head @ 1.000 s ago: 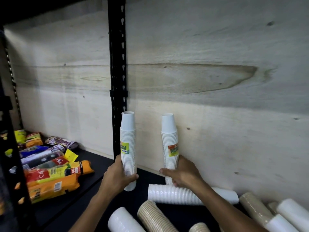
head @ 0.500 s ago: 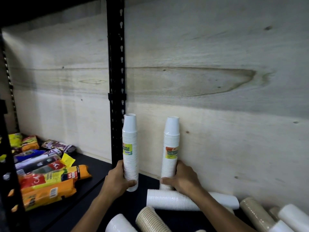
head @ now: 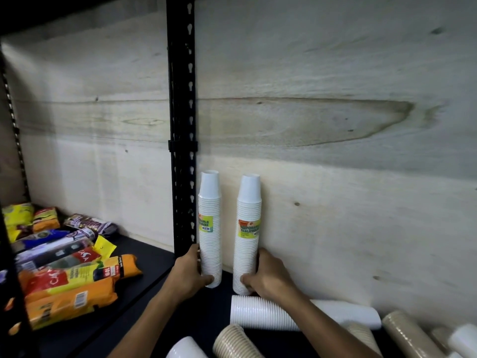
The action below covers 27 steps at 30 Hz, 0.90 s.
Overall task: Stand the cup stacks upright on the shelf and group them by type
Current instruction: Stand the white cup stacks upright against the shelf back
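Two white cup stacks stand upright at the back of the dark shelf [head: 144, 257], against the plywood wall. My left hand [head: 187, 273] grips the bottom of the left white stack [head: 210, 223], which stands right beside the black upright post. My right hand [head: 267, 276] grips the bottom of the right white stack [head: 247, 228]. Both stacks carry a yellow-green label. Another white stack [head: 263, 315] lies on its side just in front, partly under my right forearm. A brown ribbed stack [head: 231, 342] and a white stack [head: 185, 348] lie at the bottom edge.
A black slotted post [head: 182, 125] divides the shelf. Left of it lie several snack and coffee packets [head: 69, 282]. More brown cup stacks [head: 410, 337] and white ones [head: 463, 341] lie on their sides at the right. The plywood wall [head: 335, 125] closes the back.
Both hands have pushed the two white stacks back and down until they stand upright against the wall. The right stack, tilted before, is now straight.
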Tool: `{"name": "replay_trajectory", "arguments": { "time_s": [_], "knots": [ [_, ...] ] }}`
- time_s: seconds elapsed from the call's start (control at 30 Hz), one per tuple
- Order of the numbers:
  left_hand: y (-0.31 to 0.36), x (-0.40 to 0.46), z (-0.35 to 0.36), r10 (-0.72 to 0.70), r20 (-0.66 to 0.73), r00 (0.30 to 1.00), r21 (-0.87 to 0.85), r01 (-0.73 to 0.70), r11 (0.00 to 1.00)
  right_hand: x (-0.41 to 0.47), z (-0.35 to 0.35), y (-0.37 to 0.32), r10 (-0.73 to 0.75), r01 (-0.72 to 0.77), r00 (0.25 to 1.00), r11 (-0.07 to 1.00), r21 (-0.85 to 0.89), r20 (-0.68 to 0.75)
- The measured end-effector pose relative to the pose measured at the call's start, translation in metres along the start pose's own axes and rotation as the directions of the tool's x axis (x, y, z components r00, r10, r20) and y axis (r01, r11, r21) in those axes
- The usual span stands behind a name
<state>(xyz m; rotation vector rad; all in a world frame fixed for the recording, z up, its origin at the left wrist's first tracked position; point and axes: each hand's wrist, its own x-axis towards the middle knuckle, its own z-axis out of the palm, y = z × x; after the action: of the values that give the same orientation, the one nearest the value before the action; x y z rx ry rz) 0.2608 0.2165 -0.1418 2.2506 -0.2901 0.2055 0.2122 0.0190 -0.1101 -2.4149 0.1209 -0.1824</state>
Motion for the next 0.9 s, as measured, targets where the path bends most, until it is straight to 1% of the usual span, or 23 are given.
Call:
{"name": "replay_trajectory", "arguments": {
  "time_s": [0.2, 0.4, 0.8, 0.9],
  "knots": [
    [-0.003, 0.006, 0.005, 0.043, 0.004, 0.999, -0.034, -0.043, 0.999, 0.005, 0.004, -0.004, -0.024, 0.022, 0.999, 0.998, -0.059, -0.035],
    [-0.005, 0.015, 0.006, 0.071, 0.004, 0.997, 0.004, -0.071, 0.997, 0.01, 0.01, -0.01, 0.011, -0.017, 0.998, 0.996, -0.092, -0.068],
    [-0.012, 0.019, 0.006, 0.122, -0.004, 0.993, -0.002, -0.122, 0.993, 0.015, 0.022, -0.019, 0.098, -0.103, 0.988, 0.994, -0.033, -0.117],
    [-0.013, 0.019, 0.004, 0.13, 0.033, 0.991, -0.007, -0.13, 0.992, 0.012, 0.021, -0.021, 0.11, -0.112, 0.988, 0.993, -0.021, -0.109]
  ]
}}
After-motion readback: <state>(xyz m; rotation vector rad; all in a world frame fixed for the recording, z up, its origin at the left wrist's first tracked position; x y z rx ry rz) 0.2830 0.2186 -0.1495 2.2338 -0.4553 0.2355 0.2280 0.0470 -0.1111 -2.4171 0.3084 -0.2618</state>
